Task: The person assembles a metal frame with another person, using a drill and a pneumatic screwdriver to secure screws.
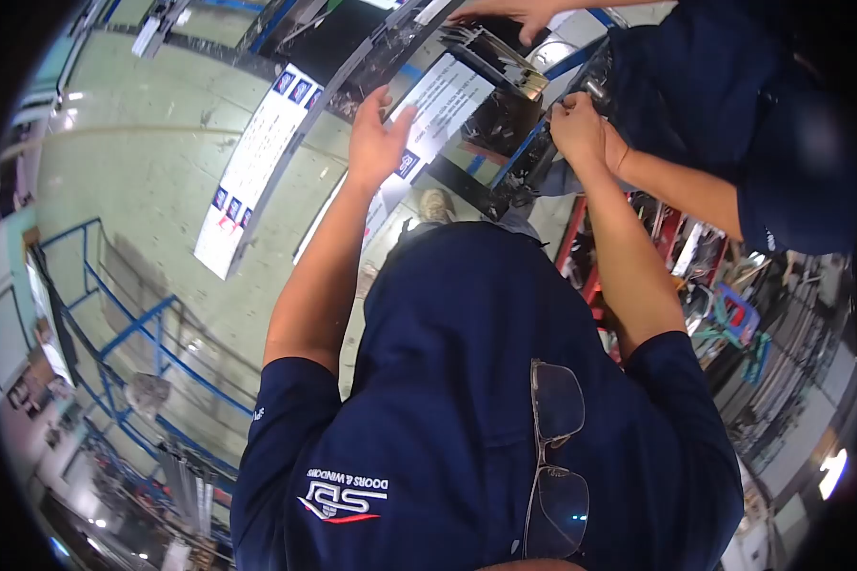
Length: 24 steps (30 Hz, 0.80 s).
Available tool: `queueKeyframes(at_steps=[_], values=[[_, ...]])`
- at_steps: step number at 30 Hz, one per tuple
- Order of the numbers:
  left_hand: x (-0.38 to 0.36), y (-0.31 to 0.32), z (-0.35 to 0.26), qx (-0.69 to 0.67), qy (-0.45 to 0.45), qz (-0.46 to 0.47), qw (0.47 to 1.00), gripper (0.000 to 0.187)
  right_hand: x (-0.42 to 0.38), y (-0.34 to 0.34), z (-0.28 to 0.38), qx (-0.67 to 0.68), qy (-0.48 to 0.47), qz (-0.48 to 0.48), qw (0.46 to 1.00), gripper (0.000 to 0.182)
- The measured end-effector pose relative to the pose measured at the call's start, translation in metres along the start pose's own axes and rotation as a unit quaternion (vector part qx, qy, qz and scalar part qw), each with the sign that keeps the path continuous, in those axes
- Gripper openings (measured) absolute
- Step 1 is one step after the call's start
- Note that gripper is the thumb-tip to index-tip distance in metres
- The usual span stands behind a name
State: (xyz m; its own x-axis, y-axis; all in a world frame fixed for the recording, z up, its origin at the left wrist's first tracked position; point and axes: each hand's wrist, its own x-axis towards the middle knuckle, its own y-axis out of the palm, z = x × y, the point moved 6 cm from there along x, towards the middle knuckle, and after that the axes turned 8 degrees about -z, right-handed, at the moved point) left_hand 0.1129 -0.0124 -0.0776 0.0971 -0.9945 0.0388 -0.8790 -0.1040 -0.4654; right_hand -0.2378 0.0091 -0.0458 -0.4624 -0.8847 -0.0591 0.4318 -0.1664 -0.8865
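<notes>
My left hand (379,138) is open, with its fingers stretched out and the thumb apart. It lies at the edge of a long profile (440,107) covered in white printed film. To the right, my right hand (575,126) is closed, fingers curled together beside a dark frame with a blue edge (528,152). I cannot tell what its fingers hold. A co-worker's hand (617,150) is right next to it, partly hidden behind my wrist. The co-worker's other hand (519,13) reaches over the frame's far side, above some brass-coloured metal strips (527,78).
Another film-covered profile (257,157) slants across on the left. A blue metal rack (162,324) stands on the green floor (152,143). The co-worker in a dark shirt (781,105) is close on my right. Red shelving (581,257) and stacked profiles (790,333) lie beyond.
</notes>
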Motion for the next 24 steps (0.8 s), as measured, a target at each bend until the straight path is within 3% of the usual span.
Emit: queueKeyframes(at_steps=[6,12,15,21,24], values=[[-0.021,-0.006,-0.019,0.113,0.164,-0.06,0.978,0.049,-0.019,-0.017,-0.01,0.0,-0.036,-0.053,0.998,0.03],[-0.024,-0.003,-0.018,0.127,0.187,-0.103,0.969,0.046,-0.101,-0.039,0.0,0.069,-0.177,-0.007,0.982,0.02],[-0.026,-0.001,-0.017,0.131,0.188,-0.111,0.967,0.048,-0.141,-0.032,-0.001,0.021,-0.103,0.088,0.991,0.02],[-0.03,-0.003,-0.021,0.166,0.192,-0.101,0.962,0.049,-0.168,-0.024,-0.024,-0.018,-0.139,0.134,0.981,0.021],[-0.031,-0.002,-0.021,0.164,0.2,-0.095,0.961,0.05,-0.163,-0.028,-0.037,-0.039,-0.114,0.133,0.984,0.022]])
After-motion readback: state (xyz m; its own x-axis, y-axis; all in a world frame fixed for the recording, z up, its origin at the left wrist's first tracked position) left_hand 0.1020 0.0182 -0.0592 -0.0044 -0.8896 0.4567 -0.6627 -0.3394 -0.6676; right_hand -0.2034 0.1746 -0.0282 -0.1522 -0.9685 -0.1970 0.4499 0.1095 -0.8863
